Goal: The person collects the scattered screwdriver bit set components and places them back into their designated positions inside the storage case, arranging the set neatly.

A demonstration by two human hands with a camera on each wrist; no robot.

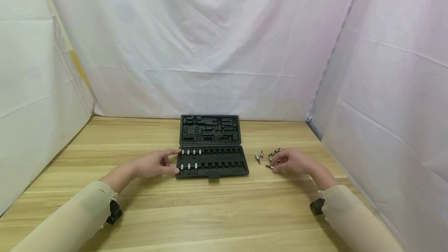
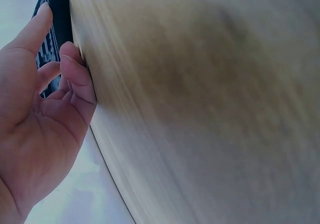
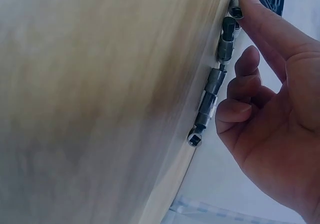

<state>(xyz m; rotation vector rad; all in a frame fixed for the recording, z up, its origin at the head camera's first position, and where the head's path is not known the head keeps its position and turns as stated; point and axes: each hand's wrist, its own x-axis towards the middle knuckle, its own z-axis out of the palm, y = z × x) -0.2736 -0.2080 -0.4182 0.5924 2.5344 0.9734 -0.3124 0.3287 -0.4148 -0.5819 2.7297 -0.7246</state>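
Note:
A black case (image 1: 212, 174) lies unfolded, with several silver bit sockets (image 1: 189, 166) standing in two rows at the left of its lower half. My left hand (image 1: 150, 164) touches the case's left edge, index finger at the hinge side and thumb at the near corner; its other fingers bend loosely in the left wrist view. At the right, my right hand (image 1: 294, 161) pinches a bit socket (image 1: 269, 167) at the table between thumb and index finger. The thumb (image 3: 265, 21) partly hides it in the right wrist view, where more sockets (image 3: 215, 81) lie beside the curled fingers.
Between the case and my right hand, two loose bit sockets (image 1: 257, 158) lie on the wooden table (image 1: 210, 213); others (image 1: 274, 152) are beyond that hand's fingertips. The case's moulded lid (image 1: 210, 129) lies behind its lower half. White cloth (image 1: 210, 49) hangs around the back and sides.

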